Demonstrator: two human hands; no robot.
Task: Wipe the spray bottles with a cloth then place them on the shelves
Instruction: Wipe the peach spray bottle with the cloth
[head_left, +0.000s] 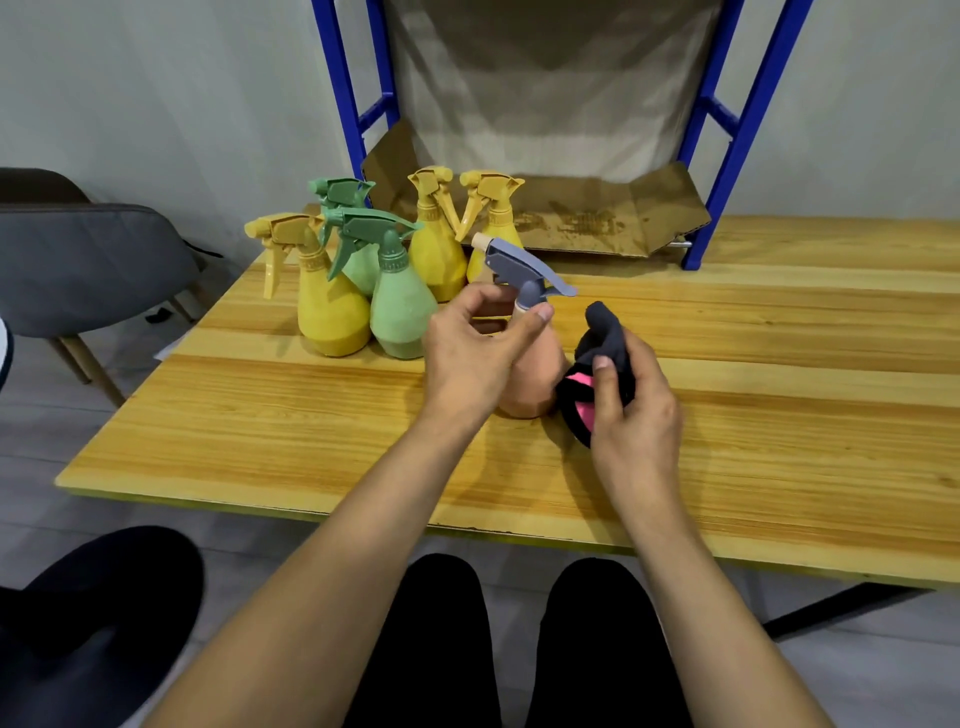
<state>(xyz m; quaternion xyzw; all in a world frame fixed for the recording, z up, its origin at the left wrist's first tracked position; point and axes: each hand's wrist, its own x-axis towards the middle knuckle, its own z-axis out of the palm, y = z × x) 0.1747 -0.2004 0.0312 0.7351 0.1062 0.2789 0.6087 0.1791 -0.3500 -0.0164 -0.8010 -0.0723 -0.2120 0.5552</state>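
Left hand: the left hand (475, 358), at the centre of the frame, has its fingers and thumb curled round the narrow neck of the peach spray bottle (535, 382), the thumb tip lying on the collar just under the trigger head.
Right hand: the right hand (636, 410), just right of centre, is clenched round a bunched cloth (602, 332), with the thumb laid across the folds, and holds it against the bottle's lower right side.
Peach spray bottle: smooth matte plastic, pear-shaped, with a wide round belly, a slim neck, a grey angular trigger head and a pale nozzle tip; it leans slightly. Whether its base touches the surface I cannot tell.
Cloth: soft dark grey fabric, crumpled into a lump, with a bright pink patch showing on the side facing the bottle.
Surface: the surface (779, 415) is glossy yellow wood planking with long straight grain.
Other bottles: three yellow spray bottles (332, 317) and two green spray bottles (402, 319), of the same pear shape with matching trigger heads, stand upright and packed close together left of centre, behind the left hand.
Shelf: the shelf (727, 135), at the top of the frame, has blue metal uprights; its lowest level is lined with stained brown cardboard (597, 218).
Chair: a grey padded chair (88, 260) with wooden legs stands at the left edge.
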